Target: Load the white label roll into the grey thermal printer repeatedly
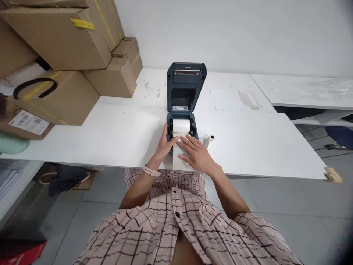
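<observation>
A dark grey label printer stands on the white table with its lid raised. Inside it sits a white label roll, and a strip of label paper runs from the roll toward the table's front edge. My left hand lies along the printer's left side, its thumb reaching over the strip and its fingers partly hidden. My right hand rests flat on the strip, fingers spread. Just right of the printer lies a small white roll with a dark core, partly behind my right hand.
Stacked cardboard boxes fill the table's left end, one with a black handle. A white wall rises behind the table. Wooden-coloured padding covers the front right corner. A blue seat stands at right.
</observation>
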